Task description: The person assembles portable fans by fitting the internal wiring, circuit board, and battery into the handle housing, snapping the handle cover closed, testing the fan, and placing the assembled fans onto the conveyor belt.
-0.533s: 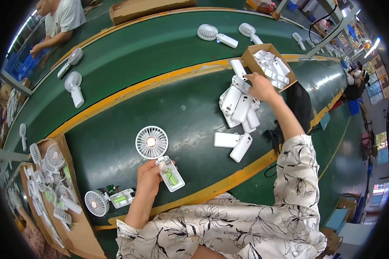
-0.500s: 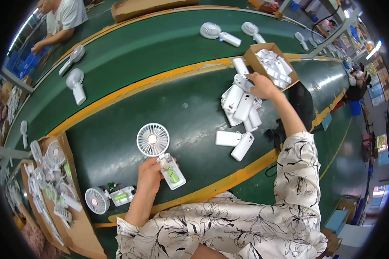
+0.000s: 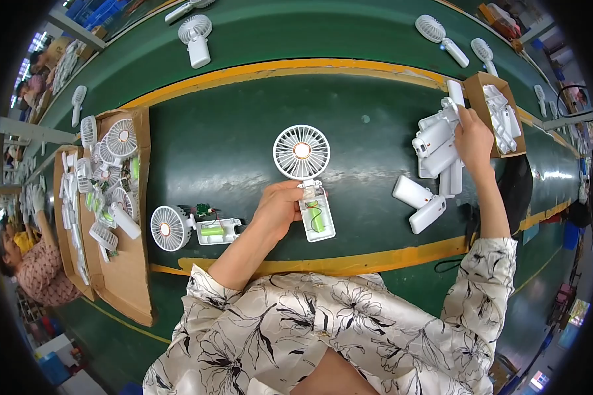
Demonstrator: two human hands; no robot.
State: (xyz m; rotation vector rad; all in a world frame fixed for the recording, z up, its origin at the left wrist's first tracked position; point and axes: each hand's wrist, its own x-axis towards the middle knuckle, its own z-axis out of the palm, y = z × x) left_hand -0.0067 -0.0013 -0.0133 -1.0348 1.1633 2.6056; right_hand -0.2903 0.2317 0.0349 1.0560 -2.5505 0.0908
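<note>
My left hand (image 3: 281, 209) is closed around the neck of a white handheld fan (image 3: 301, 153). Its handle lies opened up, showing a green battery (image 3: 317, 219) and thin wires inside. On the right, my right hand (image 3: 473, 141) reaches onto a heap of white plastic handle covers (image 3: 436, 158). Its fingers are bent against a cover at the heap's upper end, and the fingertips are partly hidden. Two loose covers (image 3: 412, 192) lie just below the heap. Left of my left forearm rests another fan (image 3: 171, 229) with an open handle, a battery and a small green circuit board (image 3: 205, 210).
A cardboard box (image 3: 478, 108) of white parts stands behind the heap. At left, a cardboard tray (image 3: 128, 289) holds several fans and parts. Beyond the yellow edge strip (image 3: 296, 64), several finished-looking fans (image 3: 196, 39) lie on a green belt. Another person (image 3: 36, 263) is at far left.
The view has turned, so the bench appears shifted and more level. My left hand still holds the opened fan. My right hand stays at the cover heap, its fingers now lower over it.
</note>
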